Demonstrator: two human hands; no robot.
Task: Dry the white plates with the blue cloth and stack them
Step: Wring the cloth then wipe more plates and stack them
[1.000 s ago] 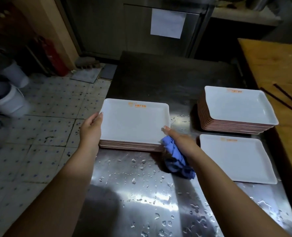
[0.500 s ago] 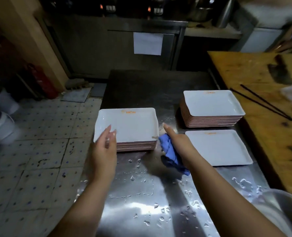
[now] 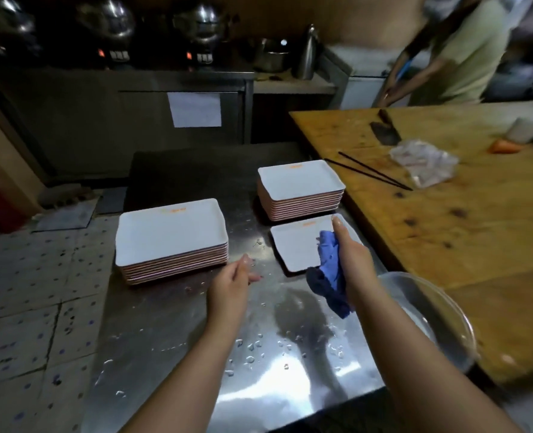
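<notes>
Right hand (image 3: 351, 260): the blue cloth (image 3: 329, 270) is gripped in curled fingers, with the forefinger stretched out toward 12 o'clock over the single plate (image 3: 299, 248).
Blue cloth: it is bunched against the palm and hangs out toward 6 o'clock; its lower, darker folds trail over the steel table (image 3: 171, 339). Whether the cloth touches the plate cannot be told.
Single plate: it is laid flat beneath the hand and cloth; its right edge and near right corner are hidden by them.
Left hand (image 3: 232, 284): it is held open with loose fingers and nothing in it, at 9 o'clock of the cloth, just off the near right corner of the left stack (image 3: 170, 232).
Right stack (image 3: 299, 185): it is set at 12 o'clock of the single plate, just beside it.
Table surface: water drops are scattered across it.
Hard to make out: the orange marks on the plates are too blurred to be read; a metal bowl (image 3: 430, 314) at 4 o'clock is partly covered by the right forearm.
</notes>
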